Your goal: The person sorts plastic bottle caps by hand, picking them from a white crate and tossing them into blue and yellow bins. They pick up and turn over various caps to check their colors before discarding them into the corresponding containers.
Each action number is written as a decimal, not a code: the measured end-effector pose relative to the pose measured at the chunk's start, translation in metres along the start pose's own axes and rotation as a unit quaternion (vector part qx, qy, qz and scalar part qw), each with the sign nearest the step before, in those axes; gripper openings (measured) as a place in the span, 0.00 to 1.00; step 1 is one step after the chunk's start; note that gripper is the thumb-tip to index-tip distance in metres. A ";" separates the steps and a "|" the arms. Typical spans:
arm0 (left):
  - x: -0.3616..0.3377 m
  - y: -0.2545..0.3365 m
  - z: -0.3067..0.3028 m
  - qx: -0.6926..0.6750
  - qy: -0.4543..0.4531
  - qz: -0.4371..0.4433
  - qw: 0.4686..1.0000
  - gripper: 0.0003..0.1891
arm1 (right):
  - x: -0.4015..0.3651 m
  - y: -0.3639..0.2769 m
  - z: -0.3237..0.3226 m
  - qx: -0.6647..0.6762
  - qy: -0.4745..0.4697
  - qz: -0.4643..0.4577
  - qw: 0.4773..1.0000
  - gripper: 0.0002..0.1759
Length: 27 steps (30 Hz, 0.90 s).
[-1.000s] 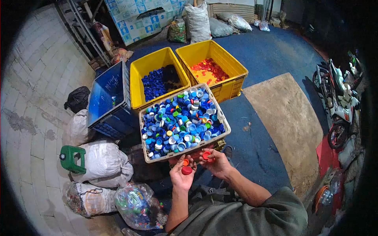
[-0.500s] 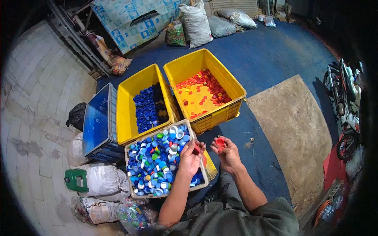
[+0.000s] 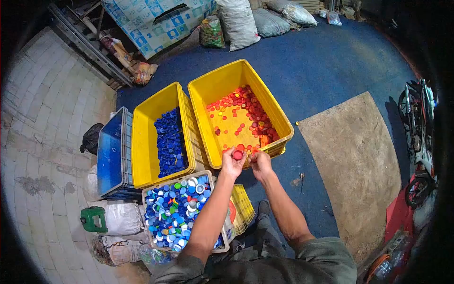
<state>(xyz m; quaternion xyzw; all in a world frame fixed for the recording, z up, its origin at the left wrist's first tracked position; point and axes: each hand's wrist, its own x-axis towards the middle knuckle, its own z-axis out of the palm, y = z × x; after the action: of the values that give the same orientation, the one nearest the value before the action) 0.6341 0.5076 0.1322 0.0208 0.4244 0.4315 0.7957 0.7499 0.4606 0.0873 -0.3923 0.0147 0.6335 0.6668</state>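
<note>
My left hand (image 3: 231, 165) is at the near rim of a yellow crate (image 3: 279, 111), its fingers closed around a red bottle cap (image 3: 238, 155). Beside it, my right hand (image 3: 261, 166) is curled with its back partly toward me. A bit of red-orange cap (image 3: 255, 152) shows at its fingertips; the rest of that grip is hidden. Red caps (image 3: 243, 101) lie scattered in this crate, thickest along its right side. Below my left forearm, a pale tray (image 3: 226, 247) holds mixed blue, white, green and red caps (image 3: 172, 208).
A second yellow crate (image 3: 149, 111) with dark blue caps (image 3: 169, 142) stands to the left, then a blue crate (image 3: 112, 146). Sacks and a green container (image 3: 93, 219) line the left. More sacks (image 3: 236, 23) stand at the back. A motorbike (image 3: 418, 137) is at the right.
Both hands have moved forward from beside the tray to the red-cap crate's near rim. My right hand has turned from palm-up to curled. Bright orange-red caps now show in that crate's near right corner.
</note>
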 end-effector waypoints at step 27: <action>-0.256 0.192 -0.217 0.088 -0.009 0.307 0.947 0.17 | -0.225 0.132 0.024 -0.205 0.073 -0.083 0.972 0.20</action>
<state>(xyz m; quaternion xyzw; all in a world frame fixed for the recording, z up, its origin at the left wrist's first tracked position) 0.2868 0.3751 0.2391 0.2244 0.4265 0.6157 0.6234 0.5816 0.2713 0.1534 -0.5660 -0.0996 0.5348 0.6194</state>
